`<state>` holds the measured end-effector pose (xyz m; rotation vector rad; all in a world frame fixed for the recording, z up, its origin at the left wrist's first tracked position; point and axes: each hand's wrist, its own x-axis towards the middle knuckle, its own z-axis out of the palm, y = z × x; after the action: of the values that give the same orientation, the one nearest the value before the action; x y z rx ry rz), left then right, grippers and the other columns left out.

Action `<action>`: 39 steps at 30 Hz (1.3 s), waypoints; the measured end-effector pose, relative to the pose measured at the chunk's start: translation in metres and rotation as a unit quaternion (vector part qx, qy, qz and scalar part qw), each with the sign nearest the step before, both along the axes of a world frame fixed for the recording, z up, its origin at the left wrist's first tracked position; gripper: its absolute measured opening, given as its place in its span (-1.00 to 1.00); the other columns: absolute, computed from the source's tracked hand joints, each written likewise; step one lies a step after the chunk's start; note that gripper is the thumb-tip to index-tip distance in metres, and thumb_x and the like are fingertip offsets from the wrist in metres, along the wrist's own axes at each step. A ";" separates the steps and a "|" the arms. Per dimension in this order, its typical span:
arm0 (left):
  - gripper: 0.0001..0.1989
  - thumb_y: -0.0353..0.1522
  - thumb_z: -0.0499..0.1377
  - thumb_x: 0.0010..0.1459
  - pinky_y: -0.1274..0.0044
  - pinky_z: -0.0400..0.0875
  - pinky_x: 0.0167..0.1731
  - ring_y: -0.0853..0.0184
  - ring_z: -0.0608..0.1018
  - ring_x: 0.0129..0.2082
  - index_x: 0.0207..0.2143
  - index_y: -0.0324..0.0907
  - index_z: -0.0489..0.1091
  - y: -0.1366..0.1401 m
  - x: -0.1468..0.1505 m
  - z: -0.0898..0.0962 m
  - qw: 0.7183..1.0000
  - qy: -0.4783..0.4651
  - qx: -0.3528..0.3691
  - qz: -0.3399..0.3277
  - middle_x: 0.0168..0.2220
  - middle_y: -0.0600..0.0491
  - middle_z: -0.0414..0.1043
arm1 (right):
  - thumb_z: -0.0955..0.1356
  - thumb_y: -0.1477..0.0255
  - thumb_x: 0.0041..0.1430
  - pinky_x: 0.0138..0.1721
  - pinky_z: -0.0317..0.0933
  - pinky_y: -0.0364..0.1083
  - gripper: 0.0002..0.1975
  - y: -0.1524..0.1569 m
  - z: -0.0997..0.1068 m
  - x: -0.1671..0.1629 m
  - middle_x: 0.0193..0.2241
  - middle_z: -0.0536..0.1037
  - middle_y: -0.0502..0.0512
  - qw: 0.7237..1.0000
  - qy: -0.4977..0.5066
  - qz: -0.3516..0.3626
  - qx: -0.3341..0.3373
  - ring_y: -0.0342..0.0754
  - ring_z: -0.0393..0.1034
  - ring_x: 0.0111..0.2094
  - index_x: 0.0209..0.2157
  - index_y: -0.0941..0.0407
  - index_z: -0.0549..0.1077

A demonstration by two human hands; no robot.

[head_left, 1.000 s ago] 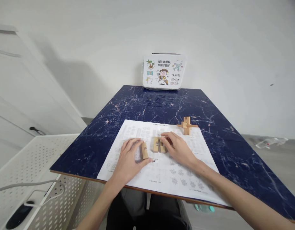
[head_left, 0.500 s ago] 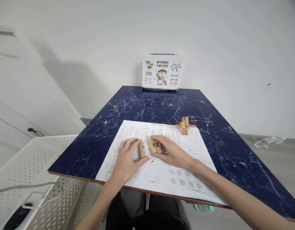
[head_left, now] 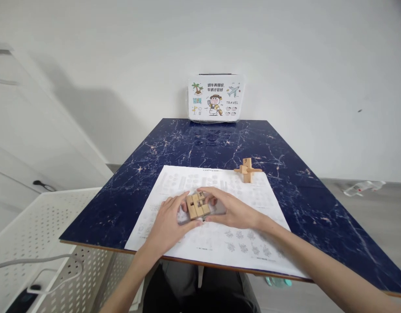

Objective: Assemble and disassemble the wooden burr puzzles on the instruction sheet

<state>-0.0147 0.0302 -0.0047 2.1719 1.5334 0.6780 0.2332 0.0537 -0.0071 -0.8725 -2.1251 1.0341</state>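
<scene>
Several notched wooden puzzle pieces lie side by side between my hands, fitted into one flat block with small gaps in its top. A handwritten mark shows on the piece at the upper right. My left hand grips the block's left side, fingers at the far end and thumb at the near end. From the right, my right hand holds the block with thumb and fingers curved round it. Beneath them is a printed instruction sheet with rows of small diagrams. An assembled wooden cross-shaped puzzle stands at the sheet's far right corner.
The dark blue marbled table carries a white cartoon-printed case at its far end, against the wall. On the left stands a white perforated rack with a cable and a black device. A clear plastic item lies on the floor at right.
The single piece at my left hand and the pieces at my right hand were apart; now they sit together as one block. My right hand has moved left. The view has shifted slightly.
</scene>
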 end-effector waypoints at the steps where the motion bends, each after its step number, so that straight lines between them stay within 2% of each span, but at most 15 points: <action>1: -0.21 -0.07 0.43 0.08 0.20 0.43 0.05 0.00 0.54 0.02 0.31 0.00 0.28 0.001 0.000 0.002 1.000 0.009 -0.005 0.004 -0.06 -0.01 0.52 | 0.49 0.32 0.26 0.07 0.43 0.19 -0.24 0.001 0.001 0.001 0.01 0.52 0.15 1.000 0.001 -0.002 -0.007 0.11 0.47 -0.04 0.40 -0.08 0.16; 5: -0.09 0.01 0.41 0.05 0.31 0.54 -0.20 0.09 0.61 -0.13 0.38 0.02 0.17 0.006 0.004 0.014 0.998 0.056 -0.009 0.009 0.16 -0.06 0.34 | 0.50 0.32 0.24 0.05 0.44 0.14 -0.27 0.003 0.005 0.005 -0.04 0.53 0.12 0.999 0.024 -0.001 -0.028 0.07 0.49 -0.05 0.37 -0.06 0.22; 8: -0.12 0.07 0.39 0.04 0.32 0.53 -0.30 0.12 0.64 -0.19 0.33 0.02 0.21 0.013 0.016 0.026 0.993 0.113 0.011 -0.033 0.29 -0.08 0.21 | 0.45 0.29 0.31 -0.03 0.46 0.07 -0.42 0.008 0.005 0.007 -0.09 0.57 0.11 0.996 0.070 -0.013 -0.062 0.03 0.52 -0.08 0.30 -0.02 0.31; 11: -0.37 0.03 0.35 0.11 0.34 0.51 -0.30 0.11 0.64 -0.18 0.15 -0.02 0.37 0.023 0.026 0.033 0.985 0.153 0.019 -0.078 0.19 -0.03 0.36 | 0.40 0.26 0.36 -0.20 0.45 0.00 -0.55 0.013 0.001 0.008 -0.21 0.60 0.08 0.988 0.103 -0.053 -0.105 -0.03 0.52 -0.24 0.21 0.06 0.37; 14: -0.54 -0.02 0.32 0.17 0.35 0.50 -0.22 0.14 0.63 -0.18 0.01 -0.06 0.43 0.037 0.023 0.034 0.985 0.152 0.015 -0.080 0.04 0.01 0.45 | 0.40 0.26 0.34 -0.33 0.40 -0.05 -0.60 0.017 -0.004 0.007 -0.18 0.61 0.12 0.981 0.123 -0.082 -0.123 -0.05 0.49 -0.30 0.14 0.09 0.41; 17: -0.50 0.03 0.27 0.20 0.34 0.49 -0.09 0.11 0.61 -0.11 0.03 -0.09 0.44 0.059 0.002 0.032 0.987 0.154 0.027 -0.027 0.04 -0.03 0.45 | 0.40 0.28 0.32 -0.31 0.40 -0.05 -0.65 0.019 -0.009 0.006 -0.11 0.60 0.15 0.979 0.141 -0.090 -0.114 -0.05 0.49 -0.26 0.07 0.09 0.42; 21: -0.35 0.14 0.21 0.16 0.33 0.44 0.03 0.05 0.58 -0.01 0.07 -0.13 0.45 0.095 -0.037 0.033 0.974 0.184 0.023 0.130 0.08 -0.07 0.45 | 0.39 0.30 0.31 -0.24 0.41 -0.03 -0.69 0.019 -0.010 0.005 -0.12 0.58 0.14 0.980 0.140 -0.095 -0.100 -0.07 0.47 -0.27 0.04 0.09 0.42; 26: -0.31 0.18 0.16 0.16 0.23 0.44 0.03 -0.09 0.55 0.06 0.07 -0.16 0.46 0.113 -0.055 0.033 0.963 0.190 0.019 0.192 0.14 -0.16 0.42 | 0.36 0.31 0.32 -0.26 0.41 -0.04 -0.72 0.015 -0.004 0.003 -0.22 0.59 0.11 0.983 0.116 -0.108 -0.094 -0.04 0.49 -0.27 0.01 0.09 0.43; 29: -0.26 0.20 0.11 0.20 0.21 0.45 0.04 -0.10 0.55 0.09 0.16 -0.15 0.40 0.108 -0.054 0.032 0.962 0.183 0.021 0.203 0.20 -0.19 0.37 | 0.33 0.32 0.35 -0.25 0.40 -0.02 -0.80 0.012 0.001 0.003 -0.23 0.61 0.12 0.982 0.110 -0.145 -0.052 -0.01 0.51 -0.25 -0.05 0.07 0.46; 32: -0.16 0.18 0.13 0.20 0.18 0.49 0.01 -0.11 0.57 0.07 0.31 -0.20 0.24 0.092 -0.053 0.035 0.961 0.173 0.046 0.212 0.27 -0.24 0.28 | 0.30 0.33 0.39 -0.27 0.36 0.01 -0.86 0.013 0.005 0.008 -0.24 0.60 0.13 0.965 0.101 -0.239 0.046 0.03 0.47 -0.28 -0.14 0.06 0.46; 35: -0.23 0.10 0.15 0.24 0.25 0.55 -0.18 0.08 0.64 -0.20 0.32 -0.17 0.21 0.064 -0.047 0.040 0.963 0.147 0.084 0.208 0.24 -0.22 0.28 | 0.26 0.37 0.39 -0.14 0.35 0.09 -0.87 0.019 0.009 0.019 -0.22 0.54 0.16 0.922 0.081 -0.343 0.161 0.08 0.42 -0.22 -0.14 0.05 0.43; 37: -0.42 0.00 0.14 0.30 0.32 0.54 -0.25 0.27 0.60 -0.37 0.23 -0.10 0.28 0.043 -0.039 0.039 0.974 0.118 0.102 0.165 0.17 -0.12 0.33 | 0.26 0.40 0.37 0.00 0.31 0.18 -0.86 0.025 0.009 0.028 -0.13 0.48 0.22 0.886 0.062 -0.405 0.217 0.16 0.38 -0.06 -0.11 0.04 0.43; 39: -0.55 -0.05 0.15 0.32 0.35 0.54 -0.25 0.36 0.55 -0.45 0.14 -0.07 0.34 0.022 -0.028 0.035 0.985 0.078 0.110 0.104 0.10 -0.04 0.38 | 0.27 0.40 0.35 0.11 0.25 0.26 -0.82 0.032 0.004 0.037 -0.01 0.39 0.29 0.856 0.042 -0.454 0.242 0.23 0.28 0.10 -0.06 0.05 0.43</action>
<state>-0.0424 0.0526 0.0303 2.2905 1.8649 0.7928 0.2698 0.0857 -0.0032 -1.3149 -1.4651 0.0348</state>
